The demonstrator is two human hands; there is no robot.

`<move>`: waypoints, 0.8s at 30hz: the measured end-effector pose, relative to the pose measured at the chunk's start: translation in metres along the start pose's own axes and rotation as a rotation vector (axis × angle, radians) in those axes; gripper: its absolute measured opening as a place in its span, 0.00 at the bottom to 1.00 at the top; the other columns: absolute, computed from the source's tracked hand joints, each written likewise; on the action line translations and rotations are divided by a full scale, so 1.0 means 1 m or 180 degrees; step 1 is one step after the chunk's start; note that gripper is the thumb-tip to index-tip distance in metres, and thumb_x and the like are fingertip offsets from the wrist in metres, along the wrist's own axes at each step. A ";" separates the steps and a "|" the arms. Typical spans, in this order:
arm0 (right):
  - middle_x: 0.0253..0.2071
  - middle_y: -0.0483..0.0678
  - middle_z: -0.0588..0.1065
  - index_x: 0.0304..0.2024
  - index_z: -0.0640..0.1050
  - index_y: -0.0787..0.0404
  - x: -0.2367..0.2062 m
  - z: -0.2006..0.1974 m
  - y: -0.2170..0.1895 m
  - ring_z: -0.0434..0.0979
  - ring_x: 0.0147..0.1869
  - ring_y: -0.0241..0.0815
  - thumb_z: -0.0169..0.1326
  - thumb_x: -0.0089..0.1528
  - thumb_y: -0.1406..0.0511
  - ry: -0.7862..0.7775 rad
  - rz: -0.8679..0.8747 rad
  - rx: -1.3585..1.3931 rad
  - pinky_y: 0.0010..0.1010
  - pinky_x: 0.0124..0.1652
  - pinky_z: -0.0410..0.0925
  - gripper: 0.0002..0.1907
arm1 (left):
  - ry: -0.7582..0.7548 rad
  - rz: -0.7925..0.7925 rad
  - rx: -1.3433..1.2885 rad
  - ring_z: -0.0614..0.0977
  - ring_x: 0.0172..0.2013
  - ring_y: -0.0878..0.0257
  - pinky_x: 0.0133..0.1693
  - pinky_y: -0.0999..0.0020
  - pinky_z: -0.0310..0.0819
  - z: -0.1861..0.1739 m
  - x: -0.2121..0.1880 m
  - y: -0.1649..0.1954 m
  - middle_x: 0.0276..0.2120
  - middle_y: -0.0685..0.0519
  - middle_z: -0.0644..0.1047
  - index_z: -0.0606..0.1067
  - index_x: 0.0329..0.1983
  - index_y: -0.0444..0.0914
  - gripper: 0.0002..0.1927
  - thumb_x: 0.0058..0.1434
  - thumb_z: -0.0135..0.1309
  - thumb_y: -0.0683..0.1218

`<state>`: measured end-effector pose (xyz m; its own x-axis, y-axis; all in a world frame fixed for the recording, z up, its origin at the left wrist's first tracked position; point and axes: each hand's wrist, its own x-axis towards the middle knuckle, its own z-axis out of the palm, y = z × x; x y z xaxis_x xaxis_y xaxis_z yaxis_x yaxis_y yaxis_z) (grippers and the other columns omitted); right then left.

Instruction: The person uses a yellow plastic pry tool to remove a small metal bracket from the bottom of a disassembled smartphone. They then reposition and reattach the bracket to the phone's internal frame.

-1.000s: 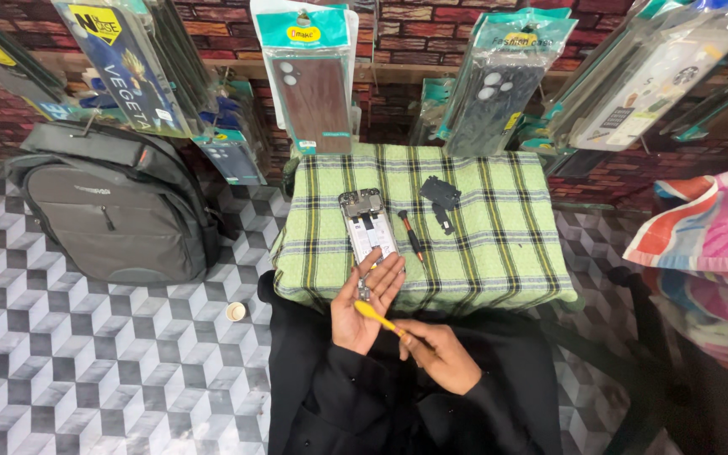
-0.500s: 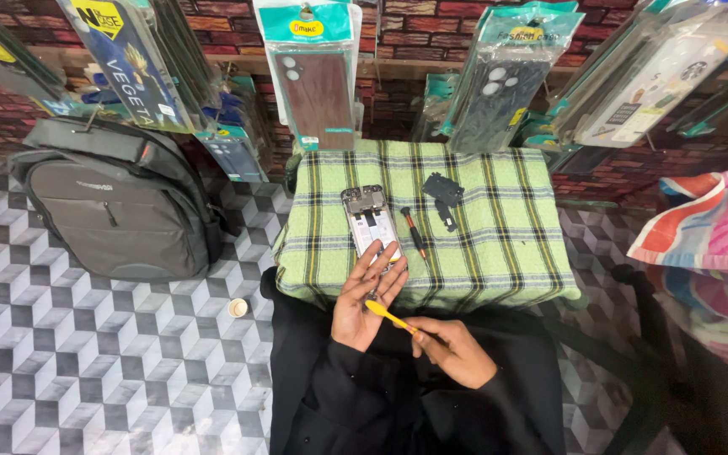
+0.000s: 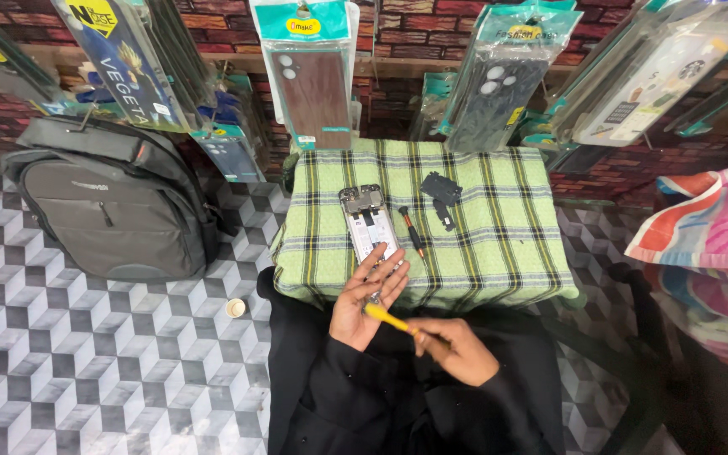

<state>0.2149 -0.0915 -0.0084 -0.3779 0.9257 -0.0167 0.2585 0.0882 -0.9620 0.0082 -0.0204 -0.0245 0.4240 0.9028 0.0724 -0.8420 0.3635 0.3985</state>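
Two hands at work: your left hand (image 3: 367,297), fingers spread, steadies the opened phone (image 3: 370,229) while your right hand (image 3: 457,347) grips the yellow screwdriver (image 3: 389,318); seating its tip squarely seems next

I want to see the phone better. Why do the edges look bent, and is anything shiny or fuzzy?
In the head view the wide lens curves the tiled floor and leans the hanging phone cases outward; glare streaks their clear wrappers; the opened phone on the checked cloth is evenly lit and fairly sharp; the left hand, right hand and yellow tool look slightly soft.
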 end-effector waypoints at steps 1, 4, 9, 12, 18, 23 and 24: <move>0.29 0.45 0.79 0.53 0.79 0.69 0.000 0.001 0.000 0.77 0.33 0.32 0.52 0.66 0.70 0.0022 0.0012 -0.0001 0.24 0.36 0.71 0.14 | 0.0014 -0.0028 0.0039 0.64 0.71 0.42 0.71 0.51 0.56 -0.001 0.000 0.000 0.71 0.33 0.61 0.56 0.75 0.33 0.34 0.62 0.40 0.34; 0.27 0.45 0.79 0.53 0.80 0.67 0.000 0.001 0.000 0.74 0.30 0.33 0.52 0.66 0.70 0.0181 0.0315 -0.0016 0.25 0.33 0.68 0.14 | 0.0107 -0.0094 0.0085 0.65 0.70 0.42 0.70 0.52 0.57 0.000 0.001 -0.001 0.70 0.32 0.63 0.57 0.74 0.33 0.31 0.66 0.39 0.37; 0.27 0.45 0.78 0.54 0.78 0.68 0.000 0.003 0.003 0.75 0.31 0.30 0.53 0.66 0.69 0.0218 0.0003 -0.0071 0.23 0.34 0.70 0.14 | 0.0452 -0.0258 -0.0305 0.68 0.68 0.40 0.69 0.53 0.58 0.001 0.001 0.000 0.65 0.29 0.67 0.60 0.73 0.32 0.31 0.74 0.33 0.55; 0.30 0.43 0.78 0.54 0.79 0.68 0.000 0.000 0.006 0.76 0.32 0.29 0.52 0.67 0.69 0.0132 -0.0178 0.0051 0.21 0.36 0.71 0.14 | 0.0432 -0.0257 -0.0273 0.69 0.66 0.38 0.69 0.50 0.58 0.000 0.001 0.000 0.60 0.27 0.71 0.61 0.72 0.31 0.38 0.74 0.29 0.64; 0.27 0.42 0.78 0.56 0.79 0.65 0.000 0.004 0.008 0.68 0.27 0.27 0.51 0.68 0.67 -0.0228 0.0323 0.0159 0.20 0.29 0.64 0.15 | 0.0355 -0.0221 -0.0189 0.70 0.65 0.37 0.69 0.50 0.57 0.000 0.003 0.001 0.58 0.25 0.72 0.61 0.72 0.30 0.44 0.72 0.26 0.70; 0.25 0.42 0.77 0.56 0.80 0.63 0.001 0.001 0.005 0.68 0.23 0.28 0.49 0.68 0.66 0.0092 0.0507 0.0249 0.20 0.26 0.64 0.17 | 0.0397 -0.0280 -0.0044 0.70 0.65 0.38 0.69 0.51 0.57 0.002 0.001 0.002 0.59 0.25 0.72 0.61 0.72 0.30 0.45 0.71 0.24 0.71; 0.25 0.42 0.76 0.56 0.81 0.63 0.001 0.001 0.004 0.67 0.23 0.28 0.48 0.68 0.66 0.0117 0.0467 0.0280 0.21 0.26 0.63 0.17 | 0.0358 -0.0268 -0.0011 0.70 0.65 0.37 0.69 0.51 0.57 0.003 0.001 0.001 0.59 0.25 0.72 0.61 0.72 0.30 0.45 0.71 0.24 0.71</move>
<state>0.2150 -0.0909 -0.0129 -0.3086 0.9393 -0.1502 0.2289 -0.0799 -0.9702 0.0083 -0.0195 -0.0215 0.4533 0.8891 -0.0643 -0.8063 0.4397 0.3958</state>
